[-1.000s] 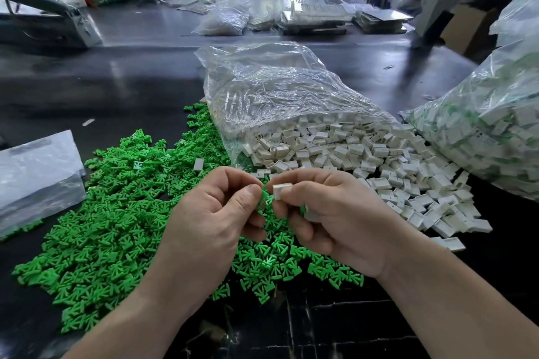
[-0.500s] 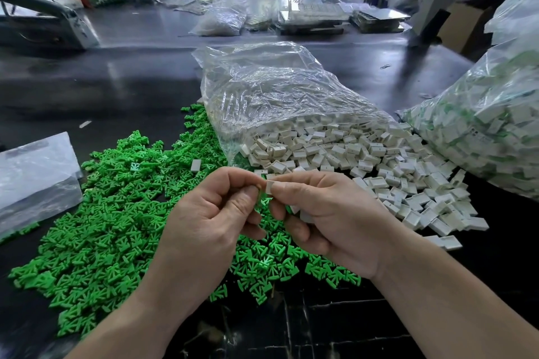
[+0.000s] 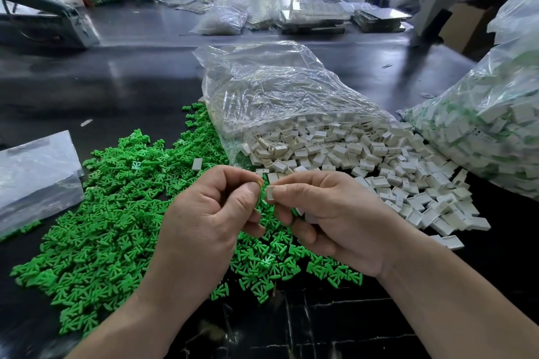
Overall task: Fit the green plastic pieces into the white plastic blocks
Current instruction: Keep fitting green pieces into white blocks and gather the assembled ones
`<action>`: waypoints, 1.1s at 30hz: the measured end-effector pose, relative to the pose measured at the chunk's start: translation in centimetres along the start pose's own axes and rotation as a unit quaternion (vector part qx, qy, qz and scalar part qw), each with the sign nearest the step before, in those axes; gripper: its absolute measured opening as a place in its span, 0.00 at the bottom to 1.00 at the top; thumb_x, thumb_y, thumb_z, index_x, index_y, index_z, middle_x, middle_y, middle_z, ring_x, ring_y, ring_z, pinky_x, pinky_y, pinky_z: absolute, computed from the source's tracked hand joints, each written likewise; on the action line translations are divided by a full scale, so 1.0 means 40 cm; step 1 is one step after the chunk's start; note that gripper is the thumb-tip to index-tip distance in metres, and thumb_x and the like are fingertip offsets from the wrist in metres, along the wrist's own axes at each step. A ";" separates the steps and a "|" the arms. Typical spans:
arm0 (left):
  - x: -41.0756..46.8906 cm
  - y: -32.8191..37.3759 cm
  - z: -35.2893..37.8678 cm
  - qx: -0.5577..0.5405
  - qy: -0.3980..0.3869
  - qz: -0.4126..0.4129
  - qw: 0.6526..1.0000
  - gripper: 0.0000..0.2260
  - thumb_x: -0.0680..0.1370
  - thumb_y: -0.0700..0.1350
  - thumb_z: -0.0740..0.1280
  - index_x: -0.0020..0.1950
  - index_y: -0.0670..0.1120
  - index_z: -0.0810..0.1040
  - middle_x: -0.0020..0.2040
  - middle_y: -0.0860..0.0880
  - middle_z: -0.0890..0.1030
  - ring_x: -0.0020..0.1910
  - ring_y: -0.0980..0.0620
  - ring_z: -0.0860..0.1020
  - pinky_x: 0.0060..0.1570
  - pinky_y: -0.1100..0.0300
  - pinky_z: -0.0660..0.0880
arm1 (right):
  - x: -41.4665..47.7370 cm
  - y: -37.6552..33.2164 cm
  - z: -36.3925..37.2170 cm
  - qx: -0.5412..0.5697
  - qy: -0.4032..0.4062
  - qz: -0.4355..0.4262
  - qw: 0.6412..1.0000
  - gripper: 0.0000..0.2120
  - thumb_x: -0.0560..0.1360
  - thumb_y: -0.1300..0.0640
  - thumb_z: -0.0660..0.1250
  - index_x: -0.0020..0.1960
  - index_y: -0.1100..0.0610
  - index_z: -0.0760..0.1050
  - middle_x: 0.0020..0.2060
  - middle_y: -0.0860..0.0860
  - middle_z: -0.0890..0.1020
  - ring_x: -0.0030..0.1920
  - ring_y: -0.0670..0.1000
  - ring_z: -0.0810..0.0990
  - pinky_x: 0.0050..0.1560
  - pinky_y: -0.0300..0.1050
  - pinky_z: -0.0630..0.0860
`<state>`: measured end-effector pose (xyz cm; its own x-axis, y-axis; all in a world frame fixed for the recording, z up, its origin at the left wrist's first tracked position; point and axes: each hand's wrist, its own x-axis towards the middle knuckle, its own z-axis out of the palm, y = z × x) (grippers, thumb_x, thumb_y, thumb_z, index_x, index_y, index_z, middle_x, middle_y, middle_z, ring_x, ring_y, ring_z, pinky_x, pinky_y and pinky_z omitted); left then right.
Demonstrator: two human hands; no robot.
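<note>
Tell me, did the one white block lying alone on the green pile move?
No. The lone white block lies at the same spot on the green pieces, just left of the clear bag, as before.

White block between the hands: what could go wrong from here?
The block is pinched only by the right hand's fingertips; a push from the left hand could pop it into the green pile below. The right hand also seems to cup spare blocks, which might slip out.
</note>
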<state>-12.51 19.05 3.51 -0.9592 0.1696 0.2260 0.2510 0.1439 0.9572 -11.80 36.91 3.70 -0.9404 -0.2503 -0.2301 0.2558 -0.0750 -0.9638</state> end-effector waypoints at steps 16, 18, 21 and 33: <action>-0.001 0.005 -0.004 0.030 -0.013 0.017 0.999 0.08 0.77 0.42 0.69 0.42 0.54 0.82 0.36 0.52 0.84 0.31 0.55 0.83 0.31 0.70 0.76 | -0.005 0.001 0.007 -0.008 -0.016 -0.001 1.000 0.10 0.81 0.56 0.67 0.51 0.64 0.81 0.32 0.51 0.78 0.23 0.44 0.69 0.19 0.34 0.63; 0.001 0.003 -0.006 0.028 -0.010 0.018 0.999 0.07 0.76 0.42 0.69 0.43 0.54 0.82 0.35 0.51 0.84 0.31 0.54 0.83 0.31 0.70 0.76 | -0.005 0.002 0.010 -0.004 -0.015 -0.007 1.000 0.10 0.81 0.56 0.67 0.52 0.64 0.81 0.32 0.51 0.78 0.24 0.44 0.69 0.19 0.34 0.63; 0.007 -0.001 -0.014 0.001 -0.032 -0.001 0.999 0.02 0.74 0.47 0.69 0.44 0.53 0.82 0.36 0.49 0.84 0.33 0.52 0.83 0.33 0.67 0.78 | -0.007 0.005 0.012 -0.021 -0.012 -0.018 1.000 0.10 0.81 0.56 0.68 0.53 0.63 0.81 0.32 0.51 0.78 0.24 0.45 0.69 0.19 0.35 0.64; 0.029 -0.016 -0.037 -0.170 -0.144 -0.109 0.969 0.12 0.65 0.47 0.76 0.44 0.42 0.83 0.35 0.42 0.78 0.33 0.49 0.78 0.32 0.58 0.78 | -0.022 -0.012 0.000 -0.115 -0.027 -0.009 0.993 0.10 0.81 0.53 0.68 0.48 0.60 0.81 0.32 0.53 0.76 0.26 0.46 0.68 0.22 0.36 0.64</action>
<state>-13.97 17.71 3.44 -0.8967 0.4427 -0.0013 -0.0574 -0.1135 0.9919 -11.11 37.19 4.37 -0.9292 -0.3037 -0.2103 0.1747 0.1405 -0.9745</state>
